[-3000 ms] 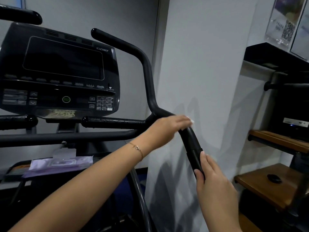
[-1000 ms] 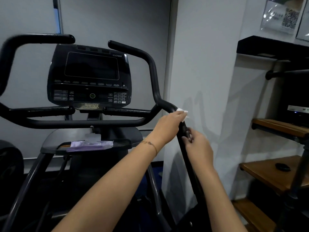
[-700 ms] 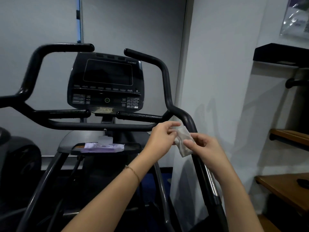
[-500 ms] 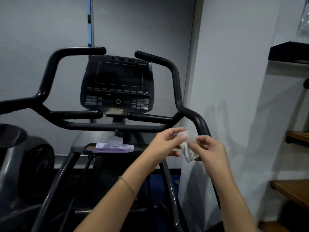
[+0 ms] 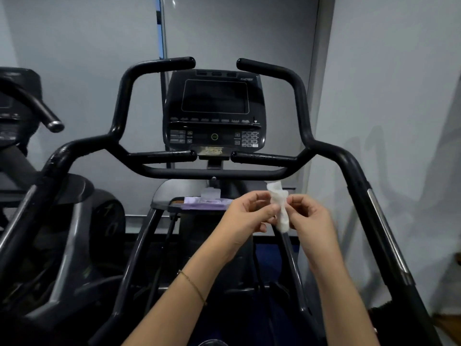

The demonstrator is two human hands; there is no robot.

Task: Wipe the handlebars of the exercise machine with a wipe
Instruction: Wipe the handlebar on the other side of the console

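Hands first: my left hand (image 5: 245,216) and my right hand (image 5: 308,216) are both raised in the middle of the view, close together, and they hold one white wipe (image 5: 279,208) between them. On each hand the thumb and the first fingers are closed on the wipe in a pinch, and the other fingers are curled loosely. The wipe is crumpled into a narrow upright strip; its top stands above my fingertips and its lower end hangs below them. It touches only my fingers and no part of the machine.

On my left wrist I wear a thin gold bracelet (image 5: 193,287).

Beyond my hands, farther away, stands the black exercise machine with its console (image 5: 214,111), whose screen is dark. The handlebars (image 5: 214,174) spread to both sides of it: two upper bars rise and bend inward beside the console, two short grips point toward each other just under it, and a long crossbar runs below them. The right side rail (image 5: 359,181) comes down near my right arm, apart from it. The left side rail (image 5: 53,163) is well apart from my left hand.

On the small tray under the console lies a purple packet of wipes (image 5: 202,204), partly hidden by my left hand. At the far left I see a part of another machine (image 5: 22,113).
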